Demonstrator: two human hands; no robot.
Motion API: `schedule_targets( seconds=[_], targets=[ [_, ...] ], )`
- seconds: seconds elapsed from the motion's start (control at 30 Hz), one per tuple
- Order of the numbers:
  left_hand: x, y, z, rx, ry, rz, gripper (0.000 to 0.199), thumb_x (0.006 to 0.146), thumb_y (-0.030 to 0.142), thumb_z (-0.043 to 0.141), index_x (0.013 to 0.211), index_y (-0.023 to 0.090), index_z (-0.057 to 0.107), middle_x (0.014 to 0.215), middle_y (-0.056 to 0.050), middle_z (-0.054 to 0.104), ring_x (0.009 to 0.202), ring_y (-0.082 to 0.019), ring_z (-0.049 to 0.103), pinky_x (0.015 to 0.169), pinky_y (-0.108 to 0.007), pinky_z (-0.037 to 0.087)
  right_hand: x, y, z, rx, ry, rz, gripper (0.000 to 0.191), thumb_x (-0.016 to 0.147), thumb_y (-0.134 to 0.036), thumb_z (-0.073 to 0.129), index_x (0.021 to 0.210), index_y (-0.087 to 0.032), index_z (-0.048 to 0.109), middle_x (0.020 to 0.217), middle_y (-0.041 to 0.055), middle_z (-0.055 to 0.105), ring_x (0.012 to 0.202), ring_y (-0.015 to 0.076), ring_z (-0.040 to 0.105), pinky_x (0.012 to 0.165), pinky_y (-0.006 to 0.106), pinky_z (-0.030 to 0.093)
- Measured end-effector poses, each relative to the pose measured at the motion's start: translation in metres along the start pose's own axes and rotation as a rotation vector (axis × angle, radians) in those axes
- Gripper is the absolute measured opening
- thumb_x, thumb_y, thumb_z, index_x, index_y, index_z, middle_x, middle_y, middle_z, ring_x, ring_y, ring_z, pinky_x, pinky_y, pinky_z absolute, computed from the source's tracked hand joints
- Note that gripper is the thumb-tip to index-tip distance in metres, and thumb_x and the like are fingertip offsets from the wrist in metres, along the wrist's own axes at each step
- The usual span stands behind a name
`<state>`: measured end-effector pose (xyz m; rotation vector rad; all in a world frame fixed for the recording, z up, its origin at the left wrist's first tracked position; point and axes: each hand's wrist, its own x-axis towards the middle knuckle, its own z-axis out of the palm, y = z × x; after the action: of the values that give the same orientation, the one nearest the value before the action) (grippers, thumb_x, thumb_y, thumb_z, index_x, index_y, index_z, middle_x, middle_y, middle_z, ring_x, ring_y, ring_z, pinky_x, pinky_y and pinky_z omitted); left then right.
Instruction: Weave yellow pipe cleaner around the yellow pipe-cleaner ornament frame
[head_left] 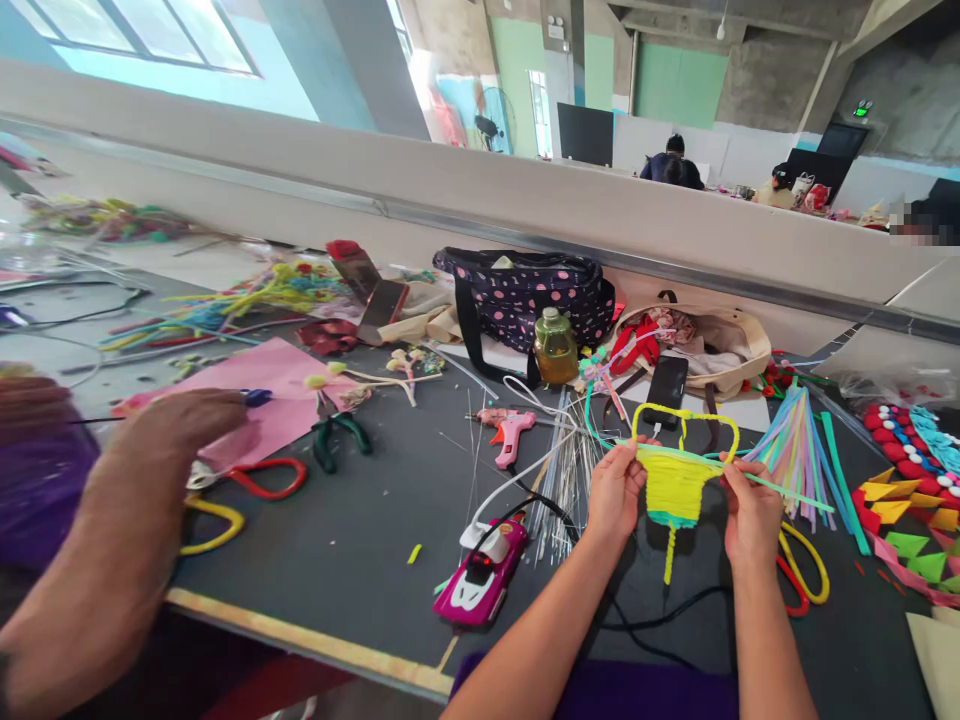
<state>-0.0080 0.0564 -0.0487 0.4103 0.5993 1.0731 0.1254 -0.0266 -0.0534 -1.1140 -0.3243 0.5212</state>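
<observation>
A yellow pipe-cleaner piece (673,482), wound in a wide shape with a teal lower edge, is held up between my two hands. Yellow loops rise from its top and a twisted stem hangs below. Across its upper edge runs a light green pipe cleaner (799,493). My left hand (619,490) pinches the green strip at the piece's left corner. At the right corner my right hand (752,510) is closed on the strip too. Under my right wrist lie scissors with red and yellow handles (814,570). A black phone (667,388) rests behind the piece.
Left of my arms are a pink glue gun (514,432), a purple toy-car-shaped device (484,575), thin wires (559,490) and green-handled pliers (337,435). A co-worker's arm (112,540) reaches in at left. Pastel pipe cleaners (799,440), a bottle (556,348) and bags (525,300) stand behind.
</observation>
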Motion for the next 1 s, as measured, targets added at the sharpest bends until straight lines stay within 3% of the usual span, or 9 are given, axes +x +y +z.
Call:
schedule_targets(
  seconds=[0.33, 0.47, 0.67, 0.83, 1.0],
  targets=[
    [-0.002, -0.003, 0.0, 0.011, -0.036, 0.012, 0.029, 0.066, 0.028, 0.077, 0.088, 0.011, 0.069, 0.085, -0.01, 0.072, 0.079, -0.016, 0.068, 0.061, -0.018, 0.051, 0.007, 0.009, -0.005, 0.195, -0.026, 0.133, 0.025, 0.057, -0.024, 0.084, 0.071, -0.018, 0.064, 0.079, 0.0013, 0.07, 0.064, 0.0123, 0.063, 0.055, 0.024, 0.054],
    [-0.002, -0.003, 0.0, 0.018, -0.032, -0.004, 0.028, 0.066, 0.028, 0.077, 0.087, 0.012, 0.069, 0.087, -0.01, 0.072, 0.078, -0.015, 0.068, 0.059, -0.018, 0.05, 0.009, 0.013, -0.007, 0.187, -0.018, 0.104, 0.025, 0.057, -0.026, 0.084, 0.071, -0.018, 0.065, 0.076, 0.0001, 0.069, 0.062, 0.0116, 0.062, 0.054, 0.025, 0.056],
    [-0.001, -0.004, -0.002, 0.078, 0.076, -0.019, 0.032, 0.065, 0.031, 0.075, 0.091, 0.012, 0.071, 0.092, -0.01, 0.071, 0.07, -0.012, 0.064, 0.056, -0.02, 0.05, 0.003, 0.009, 0.0, 0.177, 0.038, 0.033, 0.028, 0.055, -0.026, 0.085, 0.072, -0.017, 0.063, 0.08, 0.0005, 0.068, 0.067, 0.0127, 0.064, 0.056, 0.024, 0.056],
    [0.0, -0.005, -0.004, 0.106, 0.129, -0.054, 0.037, 0.063, 0.032, 0.076, 0.096, 0.014, 0.071, 0.078, -0.003, 0.067, 0.058, -0.009, 0.057, 0.052, -0.022, 0.05, -0.001, 0.005, 0.004, 0.199, 0.063, 0.01, 0.029, 0.056, -0.023, 0.085, 0.073, -0.017, 0.063, 0.081, 0.0, 0.066, 0.065, 0.0107, 0.063, 0.058, 0.023, 0.055],
    [0.001, -0.005, -0.003, 0.069, 0.115, -0.06, 0.038, 0.06, 0.031, 0.078, 0.093, 0.013, 0.071, 0.074, -0.002, 0.065, 0.06, -0.01, 0.057, 0.055, -0.023, 0.051, -0.002, 0.004, 0.004, 0.173, 0.03, -0.003, 0.028, 0.058, -0.026, 0.083, 0.075, -0.017, 0.062, 0.081, 0.0001, 0.066, 0.066, 0.0116, 0.063, 0.058, 0.024, 0.055]
  ],
)
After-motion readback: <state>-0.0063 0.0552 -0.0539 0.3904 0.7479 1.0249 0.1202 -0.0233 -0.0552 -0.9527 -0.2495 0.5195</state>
